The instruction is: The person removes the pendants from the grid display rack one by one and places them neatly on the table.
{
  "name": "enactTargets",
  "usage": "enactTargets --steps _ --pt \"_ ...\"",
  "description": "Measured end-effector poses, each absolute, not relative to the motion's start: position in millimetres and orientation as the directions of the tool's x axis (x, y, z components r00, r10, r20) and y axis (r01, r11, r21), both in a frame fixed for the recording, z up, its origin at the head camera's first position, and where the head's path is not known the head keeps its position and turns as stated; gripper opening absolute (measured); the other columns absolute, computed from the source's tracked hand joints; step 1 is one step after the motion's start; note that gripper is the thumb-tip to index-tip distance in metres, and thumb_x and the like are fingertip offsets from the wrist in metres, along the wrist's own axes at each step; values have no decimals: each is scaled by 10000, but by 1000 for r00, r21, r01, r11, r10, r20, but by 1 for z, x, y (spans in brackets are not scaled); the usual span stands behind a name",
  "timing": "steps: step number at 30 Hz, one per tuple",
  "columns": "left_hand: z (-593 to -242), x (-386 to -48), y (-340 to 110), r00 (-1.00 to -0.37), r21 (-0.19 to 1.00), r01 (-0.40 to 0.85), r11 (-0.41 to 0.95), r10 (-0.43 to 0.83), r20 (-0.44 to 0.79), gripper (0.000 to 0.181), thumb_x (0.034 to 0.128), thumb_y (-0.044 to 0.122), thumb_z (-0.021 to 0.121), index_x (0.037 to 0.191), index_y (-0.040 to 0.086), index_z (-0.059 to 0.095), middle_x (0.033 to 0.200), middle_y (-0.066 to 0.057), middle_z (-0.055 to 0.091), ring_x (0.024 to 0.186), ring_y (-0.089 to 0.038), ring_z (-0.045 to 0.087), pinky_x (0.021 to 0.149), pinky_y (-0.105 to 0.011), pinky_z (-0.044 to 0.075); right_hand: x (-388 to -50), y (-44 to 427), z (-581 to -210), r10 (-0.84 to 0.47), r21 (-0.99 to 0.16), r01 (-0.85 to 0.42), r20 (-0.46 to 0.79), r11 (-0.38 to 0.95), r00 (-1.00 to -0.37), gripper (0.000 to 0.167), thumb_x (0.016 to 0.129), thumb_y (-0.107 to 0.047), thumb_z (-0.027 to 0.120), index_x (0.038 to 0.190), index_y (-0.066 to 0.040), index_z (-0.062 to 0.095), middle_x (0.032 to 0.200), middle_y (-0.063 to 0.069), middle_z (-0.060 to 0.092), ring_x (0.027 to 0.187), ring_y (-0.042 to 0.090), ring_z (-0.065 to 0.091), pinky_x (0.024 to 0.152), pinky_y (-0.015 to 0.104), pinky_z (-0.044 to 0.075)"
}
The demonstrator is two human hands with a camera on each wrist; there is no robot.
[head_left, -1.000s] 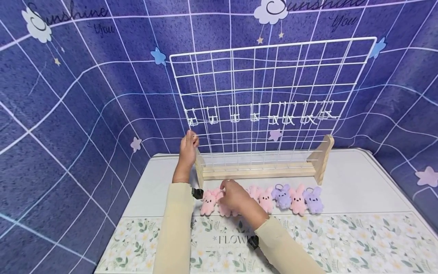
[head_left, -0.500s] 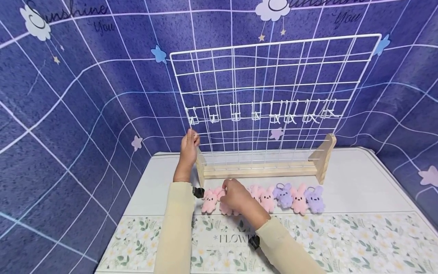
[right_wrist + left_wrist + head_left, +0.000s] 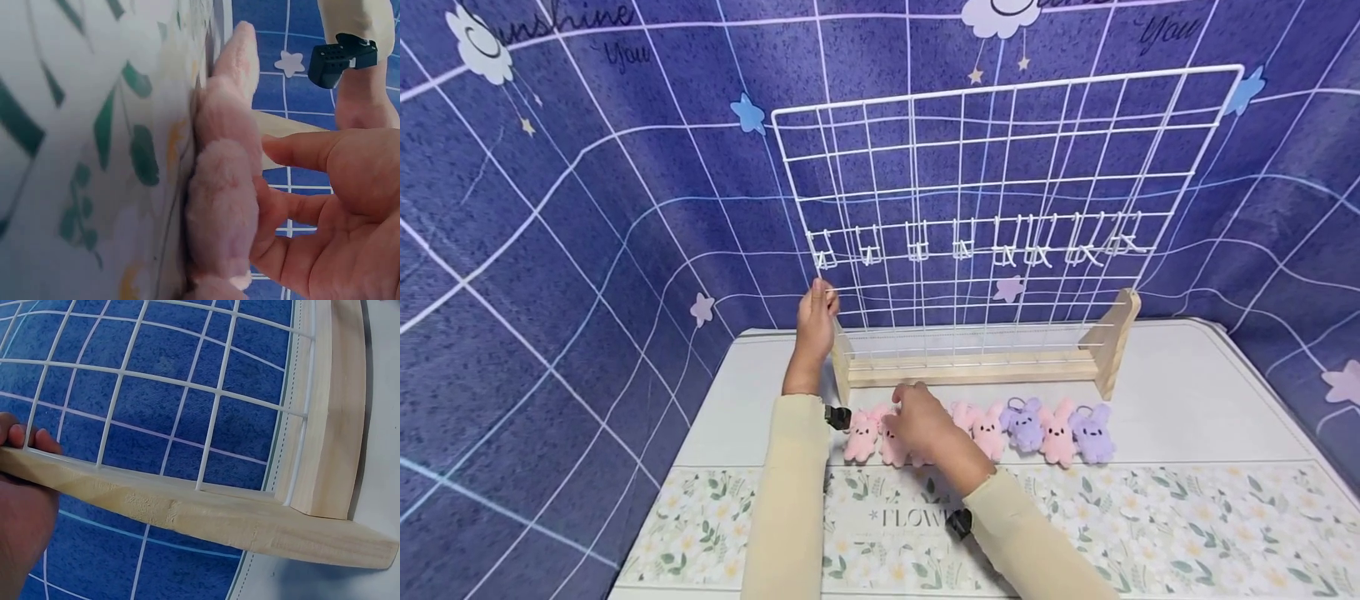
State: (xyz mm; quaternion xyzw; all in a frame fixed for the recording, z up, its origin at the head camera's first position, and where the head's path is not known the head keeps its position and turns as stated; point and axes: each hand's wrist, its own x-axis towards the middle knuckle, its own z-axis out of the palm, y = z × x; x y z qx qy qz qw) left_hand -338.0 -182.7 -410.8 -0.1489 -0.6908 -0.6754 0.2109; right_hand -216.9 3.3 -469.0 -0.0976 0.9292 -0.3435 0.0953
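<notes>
My left hand (image 3: 817, 321) grips the left wooden side piece (image 3: 169, 509) of a white wire grid rack (image 3: 958, 177), its fingertips curled over the wood in the left wrist view. My right hand (image 3: 927, 425) is over the left part of a row of small plush bunny keychains. A pink plush bunny (image 3: 891, 443) shows just left of its fingers, and others under the hand are partly hidden. In the right wrist view the thumb and fingers are spread apart beside a pink plush bunny (image 3: 222, 206); the fingertips touch or nearly touch the plush.
Several white hooks (image 3: 962, 248) hang across the grid. Farther right in the row lie a purple bunny (image 3: 1025, 429), a pink bunny (image 3: 1057, 435) and another purple bunny (image 3: 1094, 435). A floral mat (image 3: 1150, 525) covers the table front. Patterned blue cloth (image 3: 625, 208) surrounds the table.
My right hand has shifted slightly right, uncovering more of the second pink bunny. My left hand keeps its grip on the rack side. The whole view has drifted slightly.
</notes>
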Motion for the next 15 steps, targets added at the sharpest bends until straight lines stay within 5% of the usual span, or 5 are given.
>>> enactTargets --steps 10,15 --pt "-418 -337 -185 -840 849 515 120 -126 528 441 1168 334 232 782 200 397 663 69 384 623 -59 354 622 -202 284 -210 25 -433 -178 -646 -180 69 742 -982 418 1029 -348 651 1343 -71 645 1373 189 609 1187 356 672 1044 514 546" --pt "-418 -328 -191 -838 851 500 160 -157 522 494 1168 326 266 813 84 509 732 -52 569 739 -118 552 791 -219 445 -201 47 -406 -127 -679 -268 250 683 -960 416 1021 -339 642 1332 -62 650 1422 172 603 1388 393 543 1162 561 465"
